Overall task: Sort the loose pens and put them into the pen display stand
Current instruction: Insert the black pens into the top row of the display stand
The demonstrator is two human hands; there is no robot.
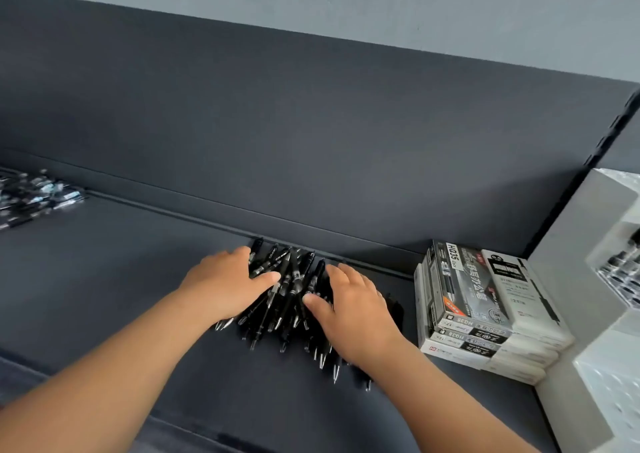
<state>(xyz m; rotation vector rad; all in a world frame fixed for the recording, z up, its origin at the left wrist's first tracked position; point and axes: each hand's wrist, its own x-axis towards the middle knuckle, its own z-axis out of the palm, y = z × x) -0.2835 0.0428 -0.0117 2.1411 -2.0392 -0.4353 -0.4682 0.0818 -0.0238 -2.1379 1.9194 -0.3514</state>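
Note:
A pile of several black pens lies on the dark shelf against its back panel, tips toward me. My left hand rests on the pile's left side, fingers fairly straight, thumb laid across the pens. My right hand presses on the pile's right side, with pens hidden under its palm. Neither hand lifts a pen. At the far right edge stands the clear pen display stand, holding several pens.
A stack of white and black pen boxes sits right of the pile. A second heap of pens lies far left on the shelf. A pale grey block and a white crate stand at the right.

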